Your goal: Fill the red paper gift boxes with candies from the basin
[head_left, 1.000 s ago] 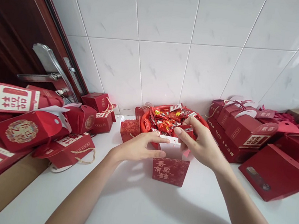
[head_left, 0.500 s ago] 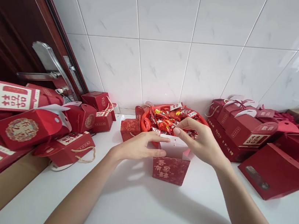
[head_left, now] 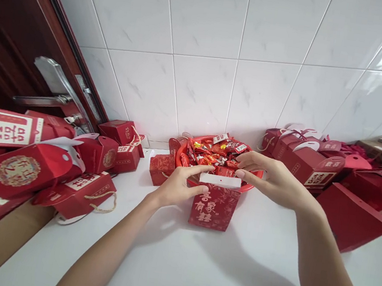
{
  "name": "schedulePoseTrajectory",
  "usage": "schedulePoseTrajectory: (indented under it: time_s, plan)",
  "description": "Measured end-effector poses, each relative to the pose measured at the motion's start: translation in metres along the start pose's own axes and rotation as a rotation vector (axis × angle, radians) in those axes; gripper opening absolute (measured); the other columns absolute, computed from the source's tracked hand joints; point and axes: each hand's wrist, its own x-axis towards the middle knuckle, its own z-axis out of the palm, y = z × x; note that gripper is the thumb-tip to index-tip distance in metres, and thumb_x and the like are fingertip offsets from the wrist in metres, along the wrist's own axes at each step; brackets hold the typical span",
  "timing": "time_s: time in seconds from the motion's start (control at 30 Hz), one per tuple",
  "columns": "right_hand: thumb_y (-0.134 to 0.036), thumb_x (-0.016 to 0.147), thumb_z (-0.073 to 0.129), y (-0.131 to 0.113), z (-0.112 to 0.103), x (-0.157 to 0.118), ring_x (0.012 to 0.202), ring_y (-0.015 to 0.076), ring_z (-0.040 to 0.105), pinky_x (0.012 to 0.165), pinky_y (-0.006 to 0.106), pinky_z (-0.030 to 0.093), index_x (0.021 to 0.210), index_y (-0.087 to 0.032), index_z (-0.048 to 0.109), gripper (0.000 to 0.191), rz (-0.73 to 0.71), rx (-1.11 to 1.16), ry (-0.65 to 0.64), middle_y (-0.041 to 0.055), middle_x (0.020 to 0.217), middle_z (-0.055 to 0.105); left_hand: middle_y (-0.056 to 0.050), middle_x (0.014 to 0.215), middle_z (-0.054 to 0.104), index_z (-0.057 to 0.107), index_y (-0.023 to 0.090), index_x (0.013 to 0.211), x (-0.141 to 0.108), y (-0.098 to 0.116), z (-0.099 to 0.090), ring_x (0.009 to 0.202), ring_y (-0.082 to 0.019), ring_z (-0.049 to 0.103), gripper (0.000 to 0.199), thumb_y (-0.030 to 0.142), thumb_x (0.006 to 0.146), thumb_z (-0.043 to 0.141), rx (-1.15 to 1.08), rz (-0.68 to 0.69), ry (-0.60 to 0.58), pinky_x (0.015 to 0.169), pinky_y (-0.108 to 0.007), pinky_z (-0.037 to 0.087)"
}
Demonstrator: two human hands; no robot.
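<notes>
A red gift box (head_left: 212, 207) with gold characters stands upright on the white table, a white-edged flap across its top. At the box's upper left is my left hand (head_left: 183, 187), its thumb and fingers spread around that corner. My right hand (head_left: 271, 178) hovers just off the upper right of the box, thumb apart from the curved fingers, with nothing seen between them. Directly behind the box, a red basin (head_left: 250, 188) holds many red-wrapped candies (head_left: 211, 153).
Red boxes with rope handles (head_left: 88, 192) pile up on the left beside a door with a metal handle (head_left: 52, 90). More red boxes (head_left: 310, 167) and an open red box (head_left: 354, 218) lie on the right. A small red box (head_left: 161, 167) sits left of the basin. A tiled wall rises behind.
The box's top flap has come over its opening, which showed white inside before. My right hand has moved right, away from the box top. The view has shifted slightly.
</notes>
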Motion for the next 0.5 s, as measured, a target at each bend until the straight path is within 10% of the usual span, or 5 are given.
schedulePoseTrajectory:
  time_s: [0.27, 0.5]
  plan:
    - [-0.054, 0.103, 0.032, -0.009, 0.009, 0.003, 0.064, 0.0133, 0.051, 0.059, 0.026, 0.04, 0.084, -0.018, 0.063, 0.051, -0.053, -0.023, -0.115, 0.0012, 0.074, 0.06, -0.005, 0.093, 0.073, 0.075, 0.021, 0.093, -0.001, 0.013, -0.003, 0.086, -0.018, 0.068, 0.012, 0.03, 0.088, 0.07, -0.106, 0.201, 0.224, 0.071, -0.025, 0.056]
    - [-0.04, 0.097, 0.053, -0.012, 0.012, 0.001, 0.06, 0.0112, 0.043, 0.057, 0.025, 0.032, 0.074, -0.017, 0.06, 0.034, -0.083, -0.104, -0.089, -0.0011, 0.066, 0.057, -0.006, 0.089, 0.071, 0.077, 0.021, 0.087, -0.003, 0.014, -0.005, 0.081, -0.016, 0.068, 0.006, 0.023, 0.086, 0.072, -0.126, 0.308, 0.188, 0.065, -0.023, 0.056]
